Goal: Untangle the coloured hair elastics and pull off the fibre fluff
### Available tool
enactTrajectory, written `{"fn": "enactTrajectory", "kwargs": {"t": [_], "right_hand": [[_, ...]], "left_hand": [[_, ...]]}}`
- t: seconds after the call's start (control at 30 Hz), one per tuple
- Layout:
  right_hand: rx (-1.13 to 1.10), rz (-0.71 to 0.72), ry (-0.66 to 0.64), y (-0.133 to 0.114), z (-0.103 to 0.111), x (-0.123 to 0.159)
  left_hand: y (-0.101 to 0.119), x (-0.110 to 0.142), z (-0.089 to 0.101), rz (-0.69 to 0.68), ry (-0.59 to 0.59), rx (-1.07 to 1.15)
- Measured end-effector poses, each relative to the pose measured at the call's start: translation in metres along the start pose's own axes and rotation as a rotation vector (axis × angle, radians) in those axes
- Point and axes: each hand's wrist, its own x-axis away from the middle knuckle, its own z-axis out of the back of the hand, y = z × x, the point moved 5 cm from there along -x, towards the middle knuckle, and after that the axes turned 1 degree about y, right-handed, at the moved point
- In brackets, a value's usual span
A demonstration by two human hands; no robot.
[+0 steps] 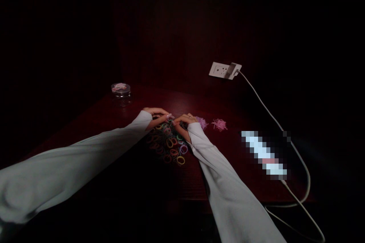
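Observation:
Just beyond a pile of colourful hair ties on the dark red table, my two hands meet. My left hand has its fingers bent and pinched together near the tips of the other hand. Curled inward, my right hand is closed too. Whatever lies between the fingertips is too small and dim to make out. Right of my right hand sits a purple bunch of small bands, partly hidden by that hand. Beyond it lies a pink bunch of small bands.
A clear round jar with a pink-patterned lid stands at the back left. A blurred-out phone lies on the right with a white cable running to a charger in the wall socket. The table is dimly lit.

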Motion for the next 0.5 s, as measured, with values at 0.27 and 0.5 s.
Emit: {"fn": "enactTrajectory", "kwargs": {"t": [0.27,0.5], "right_hand": [[0.034,-0.013,-0.012,-0.0017,-0.0002,0.0002],[0.026,0.001,0.04,-0.0071,0.0061,0.0007]], "left_hand": [[0.0003,0.0003,-0.0012,-0.02,0.023,-0.01],[-0.0014,-0.0004,-0.0009,-0.016,0.026,-0.02]]}}
